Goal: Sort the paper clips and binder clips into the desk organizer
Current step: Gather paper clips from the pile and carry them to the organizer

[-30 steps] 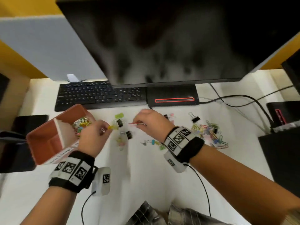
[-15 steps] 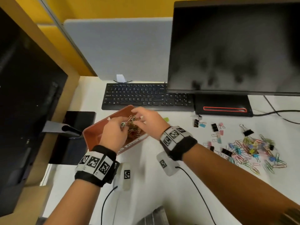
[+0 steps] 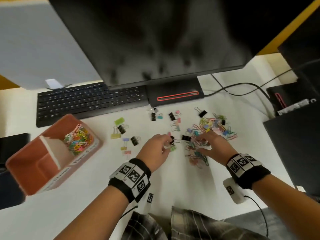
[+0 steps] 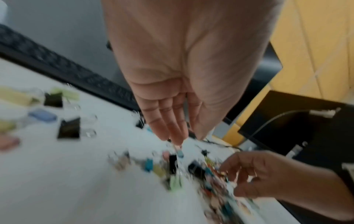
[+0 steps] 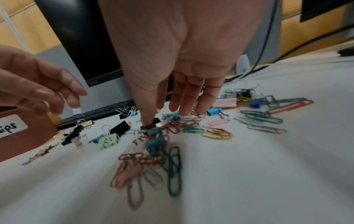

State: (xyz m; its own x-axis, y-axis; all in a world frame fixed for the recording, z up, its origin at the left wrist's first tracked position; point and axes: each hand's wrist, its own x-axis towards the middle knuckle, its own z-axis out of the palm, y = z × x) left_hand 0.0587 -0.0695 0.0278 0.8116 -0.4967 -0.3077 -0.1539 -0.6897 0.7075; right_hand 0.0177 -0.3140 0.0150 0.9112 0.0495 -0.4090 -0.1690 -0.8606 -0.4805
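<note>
Progress: partial. The desk organizer (image 3: 52,153), a terracotta tray with white dividers, sits at the left of the head view on the white bench (image 3: 173,184). Its upper compartment holds a heap of coloured paper clips (image 3: 78,140); the other compartments visible show no clips. No binder clips appear inside it.

Remaining: a tangle of loose paper clips (image 3: 197,153) lies at centre right of the head view, with more binder clips mixed in further toward the right. Scattered binder clips (image 3: 134,140), black and pastel, lie between the organizer and that tangle.

Left hand (image 3: 155,149): fingers extended and close together, tips just above a black binder clip (image 3: 172,140); whether they pinch it cannot be told, as the wrist view is blurred.

Right hand (image 3: 213,144): fingers spread and extended downward, tips touching the loose paper clips; nothing is visibly enclosed.
</note>
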